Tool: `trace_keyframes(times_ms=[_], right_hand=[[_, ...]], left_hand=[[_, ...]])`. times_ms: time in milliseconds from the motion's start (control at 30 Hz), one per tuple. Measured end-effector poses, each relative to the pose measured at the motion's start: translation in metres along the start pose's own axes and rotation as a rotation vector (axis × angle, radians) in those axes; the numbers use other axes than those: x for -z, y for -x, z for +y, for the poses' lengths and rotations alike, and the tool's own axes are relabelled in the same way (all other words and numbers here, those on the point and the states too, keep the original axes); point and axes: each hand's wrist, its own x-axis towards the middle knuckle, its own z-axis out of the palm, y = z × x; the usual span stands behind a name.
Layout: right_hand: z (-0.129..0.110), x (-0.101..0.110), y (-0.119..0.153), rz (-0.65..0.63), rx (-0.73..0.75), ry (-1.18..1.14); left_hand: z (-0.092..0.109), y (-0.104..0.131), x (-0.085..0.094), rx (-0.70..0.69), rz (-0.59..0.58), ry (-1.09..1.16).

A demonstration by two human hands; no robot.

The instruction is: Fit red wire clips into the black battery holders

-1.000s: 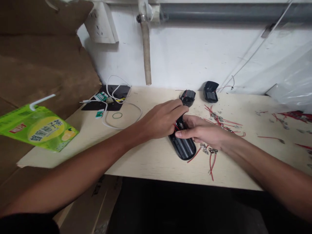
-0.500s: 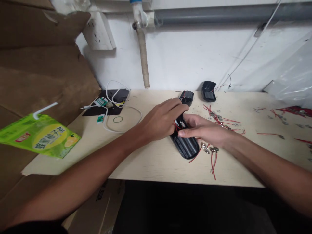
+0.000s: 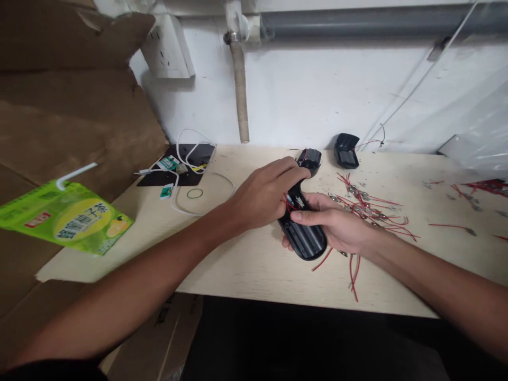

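Note:
A long black plastic housing [image 3: 305, 239] with a grooved, battery-tray-like lower part is held over the table, tilted. My right hand [image 3: 331, 217] grips it from the right, thumb across its middle and fingertips showing behind its left edge. My left hand [image 3: 268, 188] is closed over the upper part, fingers curled round its top; what the fingertips press is hidden. Thin red wire [image 3: 291, 203] shows between the hands on the housing. Behind my left fingers lies a small black grooved part [image 3: 309, 159], and farther right an opened black case [image 3: 346, 151] with a wire.
Red-wired metal contacts [image 3: 365, 203] lie scattered right of my hands on the wooden table [image 3: 238, 270]. To the left are a white cable [image 3: 228, 182], a black sheet [image 3: 151, 179] and a green drink carton [image 3: 75, 217]. A cardboard box [image 3: 75, 127] stands at the left; a hose [image 3: 240, 95] hangs behind.
The view has shifted slightly. My right hand has wrapped farther round the housing, its fingertips now showing at the left edge. My left hand keeps its hold on the upper part.

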Motion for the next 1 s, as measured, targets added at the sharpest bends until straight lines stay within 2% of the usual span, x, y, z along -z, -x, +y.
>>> trace_keyframes(times_ms=[233,633,733,1000], right_hand=[[0.0001,-0.0034,0.0026,0.033,-0.005,0.029],[0.0028,-0.0093,0.0031,0.098,0.091,0.097],[0.0031,-0.0082,0.0025,0.09,0.108,0.091],[0.0011,-0.0038,0.0002,0.002,0.043,-0.018]], left_hand=[[0.0035,-0.0005,0.0011,-0.037,-0.02,-0.016],[0.0045,-0.0017,0.0009,-0.081,-0.038,-0.082],[0.003,-0.0017,0.0014,-0.063,-0.04,-0.057],[0.0002,-0.0012,0.0034,0.041,-0.034,0.031]])
